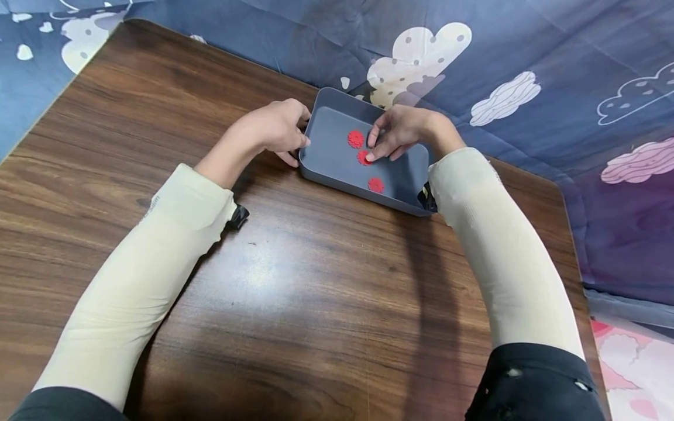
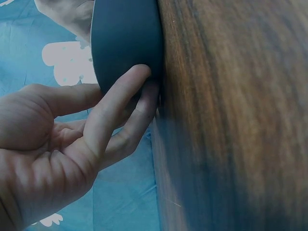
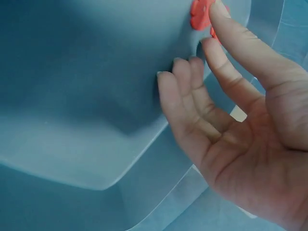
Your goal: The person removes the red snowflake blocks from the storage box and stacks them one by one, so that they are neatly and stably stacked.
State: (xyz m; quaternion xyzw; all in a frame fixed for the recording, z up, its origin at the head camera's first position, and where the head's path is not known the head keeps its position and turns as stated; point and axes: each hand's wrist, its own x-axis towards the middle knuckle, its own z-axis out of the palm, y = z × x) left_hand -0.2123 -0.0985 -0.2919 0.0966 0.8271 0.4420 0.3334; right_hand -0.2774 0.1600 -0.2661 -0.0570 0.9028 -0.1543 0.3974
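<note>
A shallow grey rectangular tray (image 1: 330,155) stands at the back of the table. My left hand (image 1: 276,126) grips its left end, thumb at the rim and fingers against the outer wall (image 2: 126,41) in the left wrist view. Inside lie small red scalloped discs: an upper one (image 1: 356,139), a middle one (image 1: 362,156) and a lower one (image 1: 375,185). My right hand (image 1: 402,131) reaches over the tray's far side, its thumb tip overlapping the middle disc's edge. In the right wrist view its fingers are loosely bent, with thumb (image 3: 250,45) and index finger apart beside a red disc (image 3: 199,15).
The brown wood-grain table (image 1: 295,304) spreads in front of the tray. A blue cloth with white clouds (image 1: 416,58) hangs right behind it. Dark wrist cameras (image 1: 239,216) sit at the cuffs of the pale sleeves. A pink patterned surface (image 1: 632,368) shows at lower right.
</note>
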